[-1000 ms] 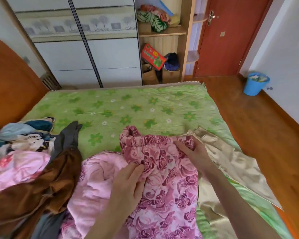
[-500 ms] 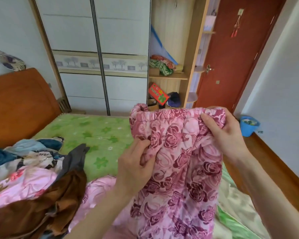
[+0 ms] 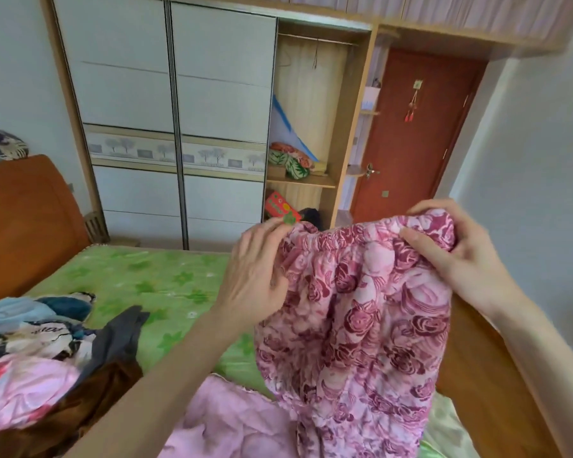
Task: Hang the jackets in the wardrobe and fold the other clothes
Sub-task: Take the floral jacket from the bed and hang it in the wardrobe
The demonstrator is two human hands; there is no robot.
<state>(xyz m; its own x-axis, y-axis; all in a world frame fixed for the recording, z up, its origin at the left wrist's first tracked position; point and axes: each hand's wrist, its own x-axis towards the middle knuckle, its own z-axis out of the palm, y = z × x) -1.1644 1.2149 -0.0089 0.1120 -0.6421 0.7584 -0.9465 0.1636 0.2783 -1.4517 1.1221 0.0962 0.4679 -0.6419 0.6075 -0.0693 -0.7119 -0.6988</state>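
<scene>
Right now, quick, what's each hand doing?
Left hand: fingers pinch the gathered waistband of the pink rose-print garment.
Right hand: fingers curled round the waistband's other end.

A bed (image 3: pixel 166 285) with a green floral cover carries a heap of mixed clothes (image 3: pixel 40 352) at its left edge.

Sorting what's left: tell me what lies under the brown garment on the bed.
A dark grey garment pokes out from beneath the brown garment, which lies on the green floral bedspread. Anything deeper under the pile is covered.
</scene>
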